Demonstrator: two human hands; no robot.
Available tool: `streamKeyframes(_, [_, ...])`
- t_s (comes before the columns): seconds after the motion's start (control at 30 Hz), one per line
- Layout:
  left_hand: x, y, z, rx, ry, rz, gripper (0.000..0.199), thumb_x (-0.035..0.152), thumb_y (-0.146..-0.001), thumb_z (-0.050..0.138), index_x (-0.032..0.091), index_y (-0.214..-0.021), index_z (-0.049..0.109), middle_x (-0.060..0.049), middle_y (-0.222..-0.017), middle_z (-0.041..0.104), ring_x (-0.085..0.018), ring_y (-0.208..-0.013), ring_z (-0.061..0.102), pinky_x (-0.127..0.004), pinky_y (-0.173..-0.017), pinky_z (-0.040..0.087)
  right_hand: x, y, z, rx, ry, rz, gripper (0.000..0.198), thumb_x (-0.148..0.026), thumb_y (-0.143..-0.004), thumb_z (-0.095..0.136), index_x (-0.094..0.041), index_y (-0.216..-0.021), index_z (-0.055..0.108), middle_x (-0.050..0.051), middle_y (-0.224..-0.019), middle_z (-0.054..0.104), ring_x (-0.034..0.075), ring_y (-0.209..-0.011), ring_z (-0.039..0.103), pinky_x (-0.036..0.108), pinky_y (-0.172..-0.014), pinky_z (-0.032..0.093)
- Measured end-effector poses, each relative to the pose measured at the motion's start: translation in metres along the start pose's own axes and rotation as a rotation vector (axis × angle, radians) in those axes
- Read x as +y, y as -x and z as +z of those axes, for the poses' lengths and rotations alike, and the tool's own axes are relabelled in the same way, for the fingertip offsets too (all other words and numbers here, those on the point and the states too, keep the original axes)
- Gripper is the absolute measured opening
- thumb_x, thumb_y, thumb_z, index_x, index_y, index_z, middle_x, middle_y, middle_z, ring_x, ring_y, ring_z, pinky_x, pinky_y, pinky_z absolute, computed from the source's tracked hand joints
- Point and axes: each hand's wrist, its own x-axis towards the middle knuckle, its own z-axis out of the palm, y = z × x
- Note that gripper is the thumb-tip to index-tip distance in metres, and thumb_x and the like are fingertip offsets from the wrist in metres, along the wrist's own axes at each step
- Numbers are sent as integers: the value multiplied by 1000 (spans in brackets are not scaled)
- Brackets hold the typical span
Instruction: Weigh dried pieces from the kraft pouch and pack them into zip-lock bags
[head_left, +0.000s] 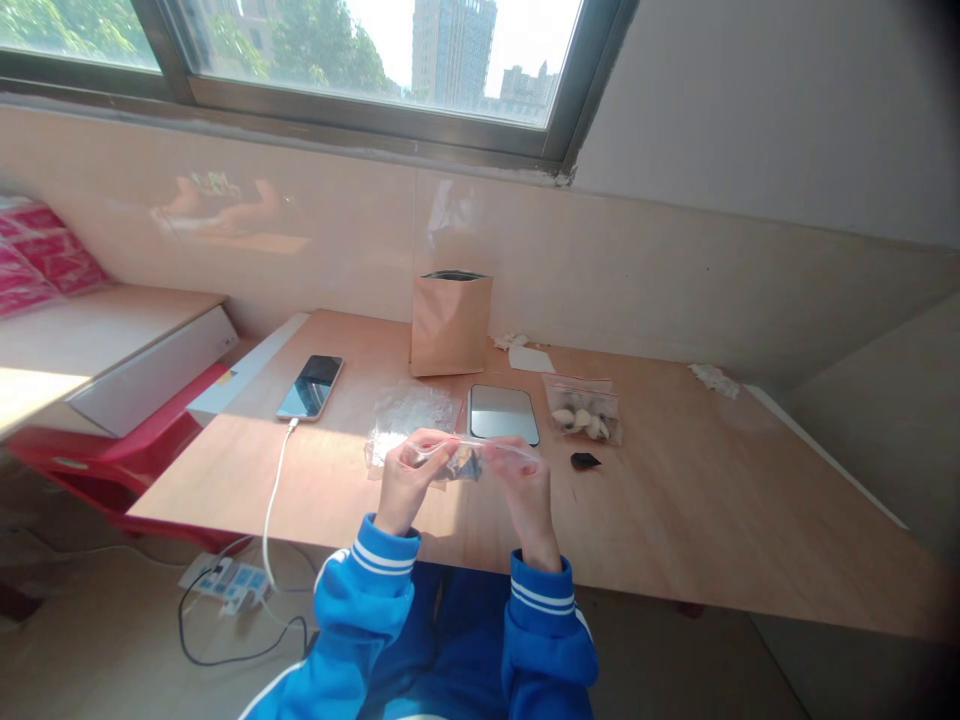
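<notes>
Between my two hands is a clear plastic bag (468, 462) with dark pieces inside, held above the table's front part. My left hand (411, 478) pinches its left upper edge. On the other side my right hand (527, 490), a little blurred, grips the right upper edge. Just behind them lie a stack of clear plastic bags (409, 412) and a small scale (504, 412) with a shiny square top. To the right rests a clear zip bag (583, 412) of pale, shell-like pieces. One dark pointed piece (585, 461) lies in front of it.
A brown paper pouch (451, 325) stands open-topped near the wall. At the left, a phone (310, 387) is plugged into a white cable (277, 490). White paper (530, 358) and crumpled tissue (714, 380) lie along the back. A red stool (142, 450) and a power strip (229, 583) are lower left.
</notes>
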Motion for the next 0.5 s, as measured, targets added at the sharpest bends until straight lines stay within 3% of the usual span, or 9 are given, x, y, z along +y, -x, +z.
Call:
streamKeyframes(0.17, [-8, 0, 4, 28, -3, -13, 23, 37, -73, 74, 15, -82, 74, -7, -86, 74, -16, -78, 68, -24, -68, 54, -2, 0, 5, -110, -22, 37, 22, -38, -77, 73, -20, -89, 73, 6, -91, 75, 21, -80, 70, 32, -72, 57])
streamKeyframes(0.3, [-11, 1, 9, 41, 12, -45, 26, 39, -74, 73, 15, -81, 70, -5, -80, 73, -12, -63, 64, -22, -57, 52, 2, -2, 9, -48, 34, -11, 20, -37, -77, 72, -19, -83, 74, 6, -87, 75, 21, -80, 70, 33, -74, 58])
streamKeyframes(0.5, [-12, 2, 14, 23, -82, -18, 27, 41, -76, 71, 15, -81, 67, -2, -72, 69, -10, -61, 60, -19, -54, 49, 11, -2, 15, 78, 68, -94, 18, -35, -75, 74, -17, -75, 71, 5, -77, 72, 19, -74, 68, 32, -70, 57])
